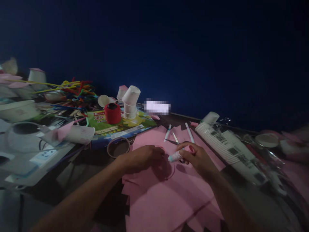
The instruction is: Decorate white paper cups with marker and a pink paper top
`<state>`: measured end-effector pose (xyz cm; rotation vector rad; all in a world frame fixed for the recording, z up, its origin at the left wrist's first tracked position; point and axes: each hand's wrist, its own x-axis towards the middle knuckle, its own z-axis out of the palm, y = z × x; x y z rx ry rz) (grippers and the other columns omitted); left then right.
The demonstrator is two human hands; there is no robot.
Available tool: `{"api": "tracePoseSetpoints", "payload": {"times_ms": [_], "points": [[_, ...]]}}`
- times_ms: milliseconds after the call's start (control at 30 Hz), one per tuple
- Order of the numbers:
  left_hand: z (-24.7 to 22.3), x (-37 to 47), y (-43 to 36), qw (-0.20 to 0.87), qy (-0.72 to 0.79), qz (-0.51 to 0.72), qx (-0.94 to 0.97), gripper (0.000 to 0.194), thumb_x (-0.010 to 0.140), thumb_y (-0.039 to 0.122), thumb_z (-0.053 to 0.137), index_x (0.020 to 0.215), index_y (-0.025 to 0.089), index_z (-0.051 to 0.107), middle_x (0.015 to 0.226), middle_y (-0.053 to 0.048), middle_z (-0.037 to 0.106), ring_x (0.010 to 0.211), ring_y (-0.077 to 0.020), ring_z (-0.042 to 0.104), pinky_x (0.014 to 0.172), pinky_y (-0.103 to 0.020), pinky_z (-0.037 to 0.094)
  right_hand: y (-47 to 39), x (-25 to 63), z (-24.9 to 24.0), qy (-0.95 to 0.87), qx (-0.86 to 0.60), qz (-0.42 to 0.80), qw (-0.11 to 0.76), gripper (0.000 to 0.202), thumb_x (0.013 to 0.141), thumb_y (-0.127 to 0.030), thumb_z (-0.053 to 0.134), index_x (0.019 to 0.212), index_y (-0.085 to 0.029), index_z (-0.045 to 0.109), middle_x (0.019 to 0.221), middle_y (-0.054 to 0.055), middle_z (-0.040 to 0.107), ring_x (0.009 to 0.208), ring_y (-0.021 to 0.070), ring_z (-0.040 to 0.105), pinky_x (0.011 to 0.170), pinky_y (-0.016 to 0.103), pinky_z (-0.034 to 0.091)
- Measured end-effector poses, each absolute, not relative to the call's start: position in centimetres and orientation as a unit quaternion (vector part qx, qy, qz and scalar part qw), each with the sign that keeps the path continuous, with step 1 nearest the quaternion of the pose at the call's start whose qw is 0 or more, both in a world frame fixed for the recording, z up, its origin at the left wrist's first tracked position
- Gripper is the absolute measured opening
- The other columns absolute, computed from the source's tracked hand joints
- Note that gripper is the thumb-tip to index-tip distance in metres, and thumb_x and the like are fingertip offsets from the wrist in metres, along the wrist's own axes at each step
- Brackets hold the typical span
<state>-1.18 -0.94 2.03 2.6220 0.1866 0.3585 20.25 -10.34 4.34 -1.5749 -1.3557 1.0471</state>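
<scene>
Work at the pink paper (166, 199). A white tube with a teal end (175, 156), glue-stick-like, was held in the right hand (193, 156), fingers clamped round it, teal end aimed left over the paper. The left hand (147, 158) was bent low beside a round pink piece (165, 169) lying on the sheets; its fingers were drawn close together, but whether paper was pinched could not be told. Stage judged: tube being brought to, or worked at, the round piece. Called for, by judgement: the piece kept flat and the tube end guided lightly along it. Scissors (175, 138) were noted right by the right hand, blades parted; whether also gripped, unclear.

Containers: a long run of nested white cups (224, 148) was lying in clear wrap to the right, each cup filled by the next. Upturned white cups (131, 101) were piled on a green-and-blue packet (123, 132), beside red yarn (112, 113). A cup (80, 134) was tipped on its side to the left. Contents of the white bowl (19, 110) were not made out.
</scene>
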Motion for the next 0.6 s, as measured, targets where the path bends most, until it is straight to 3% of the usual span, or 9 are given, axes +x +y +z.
{"api": "tracePoseSetpoints", "payload": {"times_ms": [433, 600], "points": [[2.14, -0.89, -1.41, 0.2, 0.09, 0.093, 0.971, 0.022, 0.09, 0.019, 0.047, 0.104, 0.02, 0.064, 0.106, -0.008, 0.063, 0.103, -0.0195, 0.057, 0.092, -0.029, 0.042, -10.23, 20.19, 3.89, -0.575, -0.638, 0.371, 0.353, 0.014, 0.08, -0.03, 0.056, 0.087, -0.02, 0.062, 0.083, 0.001, 0.064, 0.062, 0.012, 0.053, 0.059, 0.026, 0.042], [1.87, -0.83, -1.52, 0.199, 0.126, 0.087, 0.968, 0.023, 0.085, 0.018, 0.051, 0.104, 0.021, 0.063, 0.111, -0.007, 0.061, 0.099, -0.0195, 0.058, 0.091, -0.031, 0.043, -10.24, 19.81, 4.11, -0.619, -0.624, 0.347, 0.328, 0.015, 0.078, -0.031, 0.06, 0.088, -0.02, 0.063, 0.094, 0.003, 0.066, 0.082, 0.0183, 0.059, 0.071, 0.03, 0.044]]}}
